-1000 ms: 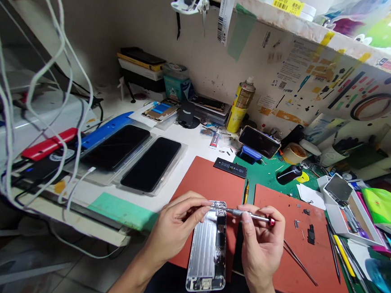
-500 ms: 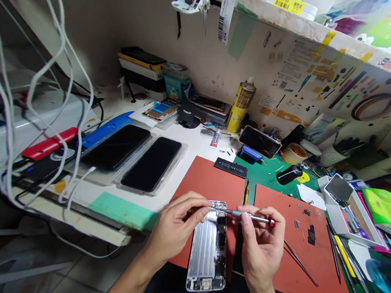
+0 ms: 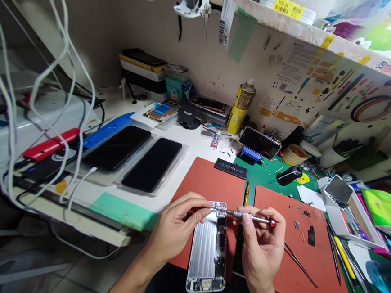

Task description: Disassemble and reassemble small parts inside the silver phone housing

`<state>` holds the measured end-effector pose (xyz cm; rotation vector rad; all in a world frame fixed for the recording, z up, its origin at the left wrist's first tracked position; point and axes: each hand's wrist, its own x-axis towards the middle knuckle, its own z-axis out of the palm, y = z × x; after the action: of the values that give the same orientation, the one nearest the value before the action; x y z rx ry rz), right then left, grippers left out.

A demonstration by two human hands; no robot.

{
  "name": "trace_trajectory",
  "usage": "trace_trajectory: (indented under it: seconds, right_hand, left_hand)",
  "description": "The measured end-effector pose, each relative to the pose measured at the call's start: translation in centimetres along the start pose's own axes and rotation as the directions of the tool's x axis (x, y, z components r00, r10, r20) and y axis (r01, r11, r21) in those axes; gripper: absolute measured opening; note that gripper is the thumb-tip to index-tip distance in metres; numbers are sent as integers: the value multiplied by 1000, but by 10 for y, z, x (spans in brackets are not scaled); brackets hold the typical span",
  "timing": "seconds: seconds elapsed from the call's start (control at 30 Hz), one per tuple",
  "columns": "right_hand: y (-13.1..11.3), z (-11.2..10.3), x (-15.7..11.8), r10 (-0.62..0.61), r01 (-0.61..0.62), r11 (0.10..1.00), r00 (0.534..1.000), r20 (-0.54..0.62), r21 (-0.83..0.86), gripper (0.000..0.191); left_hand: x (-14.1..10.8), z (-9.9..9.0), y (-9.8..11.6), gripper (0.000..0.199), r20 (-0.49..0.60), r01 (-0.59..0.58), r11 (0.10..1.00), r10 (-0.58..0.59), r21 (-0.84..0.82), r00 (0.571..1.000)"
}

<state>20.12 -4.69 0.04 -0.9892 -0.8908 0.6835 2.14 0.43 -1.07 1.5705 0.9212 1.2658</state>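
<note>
An opened silver phone housing [image 3: 204,251] lies at the near edge of the left red mat [image 3: 209,179], its metal inside facing up. My right hand [image 3: 262,244] is wrapped round a screwdriver [image 3: 239,214] with a red end cap, held almost level, its shaft reaching the housing's top end. At the upper left edge of the housing is my left hand [image 3: 179,224], thumb and fingertips pinched together near the screwdriver's tip. What those fingertips hold, if anything, is too small to make out.
Small parts and tweezers [image 3: 301,264] lie on the right red mat [image 3: 334,279]. A battery [image 3: 230,168] and a gold screwdriver [image 3: 246,193] are beyond the housing. Two black-screened phones [image 3: 152,165] lie left; white cables [image 3: 63,41] hang at far left.
</note>
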Motion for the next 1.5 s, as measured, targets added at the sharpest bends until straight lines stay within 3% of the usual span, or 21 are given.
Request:
trace_trajectory:
  seconds: [0.37,0.47,0.53,0.57,0.63,0.7,0.77,0.9,0.97,1.03,1.27,1.5]
  right_hand:
    - [1,-1,1,-20,20,1000,999,24,3,22]
    - [4,-2,2,-42,42,999,999,19,-31,23]
    - [3,-4,2,-68,70,995,997,23,-78,23]
    - [2,-5,2,-87,91,990,995,37,-105,23]
    - [-3,-8,4,-144,160,974,984,107,-159,26]
    - [-9,-10,8,-212,261,942,950,228,-212,35]
    - [-14,-12,16,-276,385,890,882,381,-245,48]
    - [-19,-8,38,-323,582,778,695,642,-237,65]
    - [-18,-3,46,-313,617,750,648,694,-238,64]
    - [-14,1,49,-309,612,754,651,693,-239,63]
    - [-2,1,41,-265,489,840,748,608,-235,61]
    - [-1,-7,38,-226,446,862,763,605,-241,61]
  left_hand:
    - [0,1,-2,7,-18,-42,997,43,62,999]
    - [-7,-4,4,13,-115,-60,993,71,98,991]
    - [-14,-10,9,16,-175,-93,974,131,206,976]
    - [-18,-14,12,17,-162,-134,948,186,287,969]
    - [-24,-19,16,20,-25,-268,864,307,425,951]
    - [-26,-21,15,20,131,-400,780,388,481,913]
    - [-27,-20,12,20,211,-472,702,431,533,878]
    - [-29,-12,3,18,261,-489,565,438,665,860]
    - [-31,-9,0,19,266,-483,533,433,695,861]
    - [-34,-7,-3,20,251,-480,507,454,716,855]
    - [-35,-7,-8,28,229,-475,455,495,753,838]
    - [-36,-7,-8,31,266,-489,411,490,769,830]
